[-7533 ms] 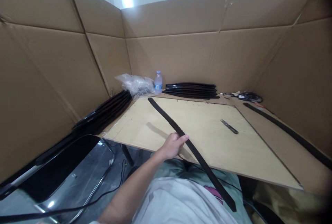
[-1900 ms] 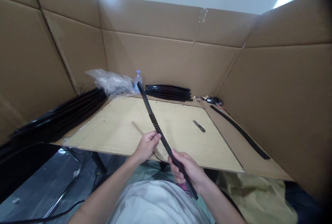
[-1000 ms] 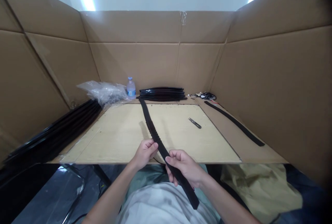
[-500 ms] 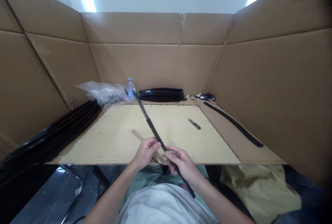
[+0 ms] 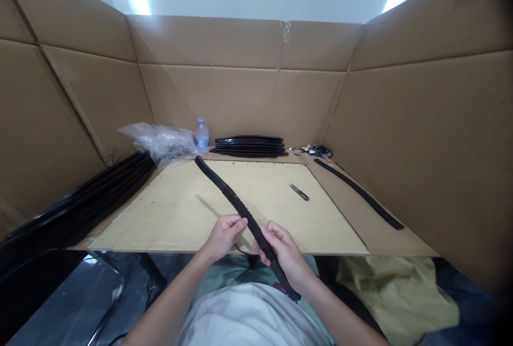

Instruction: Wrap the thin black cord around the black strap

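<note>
A long, slightly curved black strip (image 5: 218, 181) slants from the upper left down toward my lap, held above the near edge of the board. Along its middle runs a ridged, notched stretch. My left hand (image 5: 227, 235) pinches the strip's left edge just below that stretch. A little lower, my right hand (image 5: 282, 252) grips it from the right side, with some fingers behind it. Thread snips (image 5: 300, 192) lie on the pale board (image 5: 168, 218), beyond my right hand. A similar black strip (image 5: 360, 191) rests alone on the right side of the table.
Stacked black strips stand at the back (image 5: 250, 146) and a larger pile (image 5: 88, 196) lies at the left. Clear plastic wrap (image 5: 160, 143), a water bottle (image 5: 202, 136) and a tangle of dark cords (image 5: 318, 150) sit near the back. Cardboard walls (image 5: 208, 89) enclose three sides.
The strip has been turned about its length, from edge-on to showing its broad face. Both hands stay on it in nearly the same place.
</note>
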Demonstrator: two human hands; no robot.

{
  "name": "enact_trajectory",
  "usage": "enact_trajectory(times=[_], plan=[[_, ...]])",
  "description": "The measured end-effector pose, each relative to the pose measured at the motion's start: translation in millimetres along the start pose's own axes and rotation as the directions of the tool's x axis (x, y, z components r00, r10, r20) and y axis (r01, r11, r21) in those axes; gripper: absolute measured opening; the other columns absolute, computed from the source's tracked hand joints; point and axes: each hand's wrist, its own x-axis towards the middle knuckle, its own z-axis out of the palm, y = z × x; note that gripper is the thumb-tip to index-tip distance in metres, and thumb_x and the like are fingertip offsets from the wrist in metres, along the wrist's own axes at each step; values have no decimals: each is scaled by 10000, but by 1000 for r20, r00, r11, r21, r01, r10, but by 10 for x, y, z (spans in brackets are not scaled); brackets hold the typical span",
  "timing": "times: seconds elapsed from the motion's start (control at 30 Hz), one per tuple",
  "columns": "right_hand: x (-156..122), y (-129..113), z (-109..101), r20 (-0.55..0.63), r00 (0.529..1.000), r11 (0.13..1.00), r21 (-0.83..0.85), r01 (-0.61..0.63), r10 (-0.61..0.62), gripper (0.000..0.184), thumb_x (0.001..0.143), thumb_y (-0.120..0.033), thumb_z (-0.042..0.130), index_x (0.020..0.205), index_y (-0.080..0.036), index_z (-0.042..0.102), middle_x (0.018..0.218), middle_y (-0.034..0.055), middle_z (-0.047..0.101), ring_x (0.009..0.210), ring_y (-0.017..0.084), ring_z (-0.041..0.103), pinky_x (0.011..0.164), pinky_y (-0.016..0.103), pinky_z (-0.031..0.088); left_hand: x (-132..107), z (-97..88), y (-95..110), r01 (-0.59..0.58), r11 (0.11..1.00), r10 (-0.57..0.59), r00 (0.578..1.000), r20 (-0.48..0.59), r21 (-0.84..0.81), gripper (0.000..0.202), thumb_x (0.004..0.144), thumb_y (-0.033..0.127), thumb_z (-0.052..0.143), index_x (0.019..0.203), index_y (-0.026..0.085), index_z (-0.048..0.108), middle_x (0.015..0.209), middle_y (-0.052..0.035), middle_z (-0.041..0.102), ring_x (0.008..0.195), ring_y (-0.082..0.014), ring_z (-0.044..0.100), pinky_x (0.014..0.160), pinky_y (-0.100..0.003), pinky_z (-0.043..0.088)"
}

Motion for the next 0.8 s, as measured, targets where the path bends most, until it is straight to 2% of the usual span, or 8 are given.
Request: enact_trajectory(times=[0.13, 0.3, 0.4, 0.47, 0.53, 0.67, 0.73, 0.8], plan=[[-15, -24, -26, 22, 999, 998, -61, 30, -29, 317, 732, -419, 666, 813, -157, 507, 654, -22, 562, 519, 72, 462, 502, 202, 353, 11, -8, -25, -1, 999, 2, 1000, 21, -39, 453, 759, 549, 547, 576, 153, 427, 431, 70, 321, 387, -47, 230, 400, -214, 131], [-5, -3, -102, 18, 1000, 972, -234, 23, -19, 474, 607, -331, 783, 1004, -163, 587, 615, -59, 458, 552, 75, 422, 526, 199, 335, -38, 88, 13, 67, 998, -67, 997, 31, -18, 443, 778, 517, 539, 557, 156, 410, 429, 59, 337, 395, -51, 265, 396, -208, 164], [-16, -36, -178, 47, 998, 960, -273, 53, -42, 427, 742, -462, 643, 1062, -187, 580, 746, -9, 540, 534, 74, 434, 501, 205, 349, -80, 171, 68, 91, 995, -91, 996, 9, -47, 410, 788, 486, 543, 577, 150, 443, 433, 57, 348, 394, -52, 280, 391, -200, 179], [-64, -77, -244, 89, 995, 963, -268, -12, 37, 457, 842, -542, 454, 1168, -230, 527, 875, 32, 583, 528, 82, 471, 489, 215, 376, -106, 203, 117, 94, 988, -99, 995, -31, -124, 394, 773, 487, 561, 595, 148, 465, 429, 59, 352, 385, -51, 281, 380, -193, 177], [-148, -119, -338, 197, 965, 941, -324, -100, 171, 459, 848, -549, 427, 1157, -229, 540, 838, 39, 603, 516, 96, 493, 481, 225, 394, -130, 210, 183, 75, 972, -104, 987, -121, -222, 398, 742, 484, 593, 575, 152, 451, 432, 56, 364, 380, -49, 290, 370, -184, 183], [-409, -190, -713, 332, 881, 812, -575, -93, 336, 270, 768, -429, 597, 803, -163, 622, 618, -2, 575, 479, 104, 499, 466, 213, 390, -155, 180, 361, 29, 922, -154, 942, -298, -385, 408, 686, 465, 635, 524, 161, 417, 416, 57, 345, 361, -43, 294, 347, -166, 198], [-591, -219, -1031, 251, 886, 715, -689, -120, 391, 263, 784, -413, 574, 720, -158, 589, 579, -7, 563, 444, 102, 502, 429, 202, 364, -148, 164, 438, -3, 903, -164, 922, -351, -430, 380, 664, 429, 653, 524, 163, 421, 414, 64, 323, 353, -37, 288, 336, -153, 204], [-812, -229, -1432, 57, 902, 615, -750, -244, 428, 276, 795, -414, 548, 688, -161, 564, 565, 4, 563, 412, 106, 494, 378, 197, 318, -132, 151, 485, -21, 896, -168, 909, -382, -444, 365, 665, 394, 651, 512, 165, 412, 416, 64, 320, 350, -35, 302, 331, -144, 227]])
